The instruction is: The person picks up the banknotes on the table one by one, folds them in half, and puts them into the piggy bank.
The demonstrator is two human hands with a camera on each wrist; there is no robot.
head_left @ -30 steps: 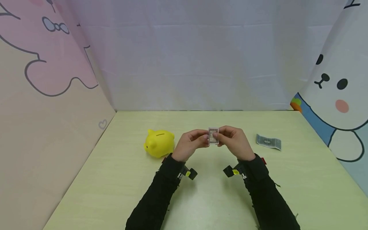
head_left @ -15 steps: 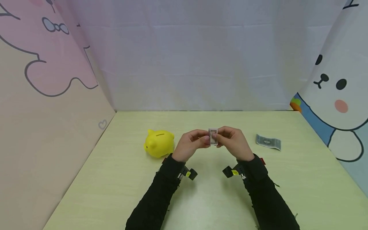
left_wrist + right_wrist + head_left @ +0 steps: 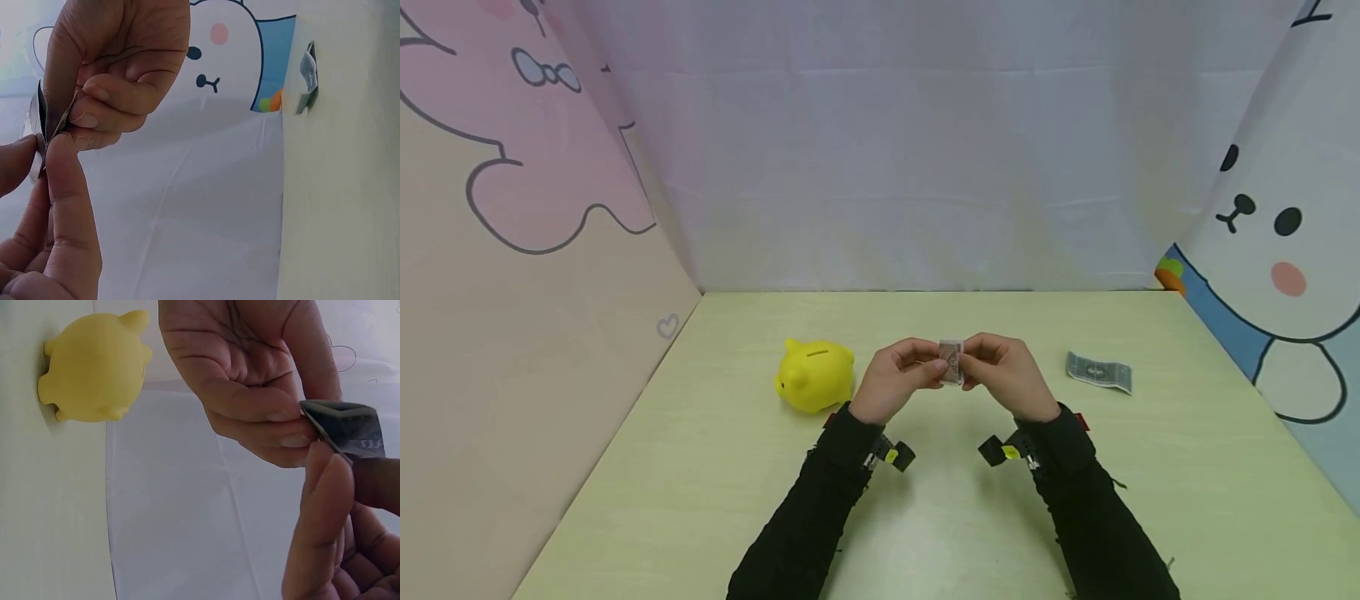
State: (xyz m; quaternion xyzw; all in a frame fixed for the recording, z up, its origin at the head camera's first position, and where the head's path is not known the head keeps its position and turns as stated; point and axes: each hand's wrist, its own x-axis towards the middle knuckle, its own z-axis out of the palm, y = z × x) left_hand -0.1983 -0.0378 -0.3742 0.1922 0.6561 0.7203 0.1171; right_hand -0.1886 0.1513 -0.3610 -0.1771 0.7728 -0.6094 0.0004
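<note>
The left hand (image 3: 895,379) and the right hand (image 3: 1007,375) both pinch a small folded banknote (image 3: 951,362) between them, up above the green table (image 3: 925,517). A yellow piggy bank (image 3: 815,374) sits just left of the hands. Another banknote (image 3: 1099,372) lies flat off to the right.

Head cam high, facing table (image 3: 925,517); wrist cams close, prob. sideways.

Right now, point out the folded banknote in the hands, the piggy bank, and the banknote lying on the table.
folded banknote (image 3: 951,362), head view, its exposed middle between the fingertips
piggy bank (image 3: 815,373), head view, its yellow body
flat banknote (image 3: 1099,371), head view, its centre
</note>
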